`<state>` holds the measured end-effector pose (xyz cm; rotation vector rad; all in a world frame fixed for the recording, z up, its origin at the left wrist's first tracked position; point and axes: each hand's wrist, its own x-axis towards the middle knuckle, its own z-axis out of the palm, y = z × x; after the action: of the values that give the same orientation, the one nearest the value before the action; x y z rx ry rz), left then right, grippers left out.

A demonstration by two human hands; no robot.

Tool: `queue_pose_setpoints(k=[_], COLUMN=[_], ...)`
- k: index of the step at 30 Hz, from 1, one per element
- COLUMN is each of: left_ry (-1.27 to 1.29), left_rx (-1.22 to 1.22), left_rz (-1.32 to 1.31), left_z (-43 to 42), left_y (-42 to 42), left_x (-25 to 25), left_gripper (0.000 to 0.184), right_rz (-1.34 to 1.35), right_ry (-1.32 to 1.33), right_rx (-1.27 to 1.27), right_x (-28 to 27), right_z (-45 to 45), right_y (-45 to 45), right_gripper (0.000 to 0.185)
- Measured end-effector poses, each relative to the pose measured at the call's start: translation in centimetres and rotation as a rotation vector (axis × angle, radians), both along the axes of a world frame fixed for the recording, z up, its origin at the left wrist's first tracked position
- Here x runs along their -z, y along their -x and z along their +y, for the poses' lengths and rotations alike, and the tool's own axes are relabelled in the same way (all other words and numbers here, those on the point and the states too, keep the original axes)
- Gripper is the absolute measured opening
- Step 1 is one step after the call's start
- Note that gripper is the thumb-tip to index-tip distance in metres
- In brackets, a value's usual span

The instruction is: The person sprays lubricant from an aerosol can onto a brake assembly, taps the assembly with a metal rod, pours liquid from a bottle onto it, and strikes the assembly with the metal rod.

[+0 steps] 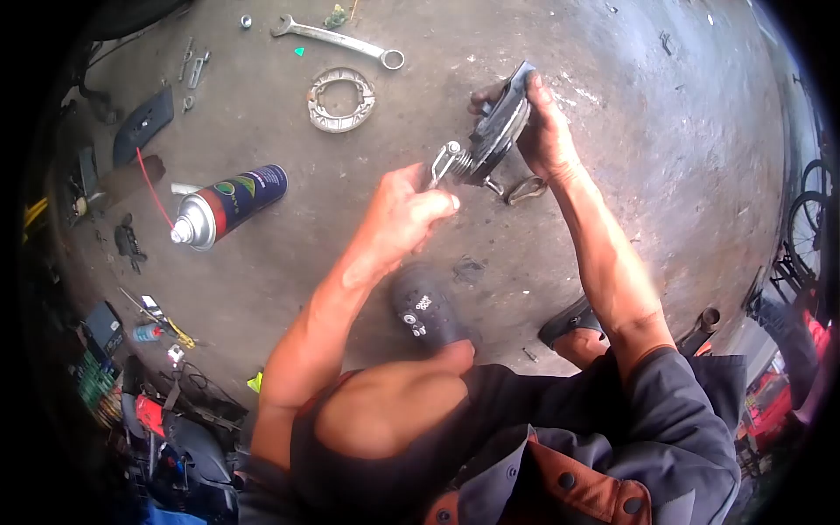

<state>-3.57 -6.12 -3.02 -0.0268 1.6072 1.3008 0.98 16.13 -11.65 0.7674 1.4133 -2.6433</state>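
Between my two hands, out in front of my knees and over the grey floor [612, 96], is a dark metal part [503, 127], seen nearly edge-on and tilted, its upper end leaning to the right. It looks thick and layered, black along the outer side, with a duller, greyer curved band along the side towards my right hand [549, 131]. At its lower left a coil spring [463, 164] joins it to a bright, slim metal link [446, 162] with a rounded upper end. My right hand grips the upper part, thumb along the near edge and fingertips showing on the far side. My left hand [402, 210] is closed, with the lower end of the link held by the thumb and fingers. Just below the part shows a curved metal loop [527, 190]; I cannot tell whether it is attached. Farther out, a pale metal ring [317, 101] lies flat on the floor, and beyond it a combination wrench [346, 42] near a small green chip [299, 52]. To the left a blue and red spray can [236, 201] lies on its side, a thin red straw [153, 188] at its nozzle, with a dark flat panel [144, 127] past it.
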Motion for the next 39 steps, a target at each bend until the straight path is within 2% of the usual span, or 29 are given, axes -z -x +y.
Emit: queue_pose_setpoints(k=[1,2,5,8,9,10,11,14,20,23,26,29,32,35,39], left_ry=[0.008,0.015,0.191,0.685,0.638,0.589,0.538,0.169,0.081,0.115,0.281,0.266,0.259,0.011,-0.046], left_rx=[0.044,0.086,0.263,0.613,0.558,0.502,0.451,0.145,0.2,0.148,0.262,0.234,0.173,0.061,0.011], left_rz=[-0.048,-0.097,0.244,0.718,0.696,0.677,0.656,0.489,0.235,0.272,0.489,0.513,0.452,0.337,0.19], left_z=[0.0,0.0,-0.9,0.1,0.0,-0.1,-0.3,-2.1,-2.7,-3.1,-2.3,-2.4,-2.3,-2.2,-1.3], left_y=[0.2,0.1,-0.3,-0.9,-1.2,-1.3,-1.4,-2.1,-2.2,-3.0,-2.5,-2.4,-2.5,-3.2,-4.0], left_x=[-0.9,-1.5,-0.6,-3.7,-3.9,-4.1,-4.2,-0.3,-1.4,0.2,-0.8,0.2,-0.2,0.1,-2.1], left_gripper=[0.015,0.017,0.03,0.038,0.041,0.045,0.049,0.051,0.054,0.053,0.051,0.046,0.039,0.041,0.047], right_rz=[-0.04,-0.057,-0.188,-0.3,-0.322,-0.247,-0.19,-0.29,-0.295,-0.247,-0.223,-0.231,-0.236,-0.059,0.094], right_ry=[0.052,0.047,0.009,0.07,0.093,0.372,0.535,0.539,0.574,0.505,0.458,0.443,0.397,0.529,0.569], right_rx=[-0.005,0.056,0.158,0.322,0.392,0.303,0.289,0.306,0.215,0.22,0.265,0.296,0.293,0.205,0.192], right_x=[-0.2,-0.2,-2.0,-2.7,-3.3,-4.1,-3.7,-4.3,-2.9,-2.4,-3.5,-2.3,-3.6,-3.6,-5.0], right_z=[0.1,-0.2,-1.2,-1.9,-2.2,-1.8,-1.8,-2.3,-2.3,-3.2,-4.1,-4.2,-4.1,-3.6,-2.9], right_y=[-0.3,-0.5,-1.1,-1.7,-1.9,-2.6,-2.9,-3.3,-4.2,-3.8,-3.6,-3.5,-3.1,-3.2,-2.7], right_gripper=[0.07,0.06,0.055,0.049,0.048,0.045,0.041,0.04,0.036,0.037,0.037,0.036,0.035,0.044,0.041])
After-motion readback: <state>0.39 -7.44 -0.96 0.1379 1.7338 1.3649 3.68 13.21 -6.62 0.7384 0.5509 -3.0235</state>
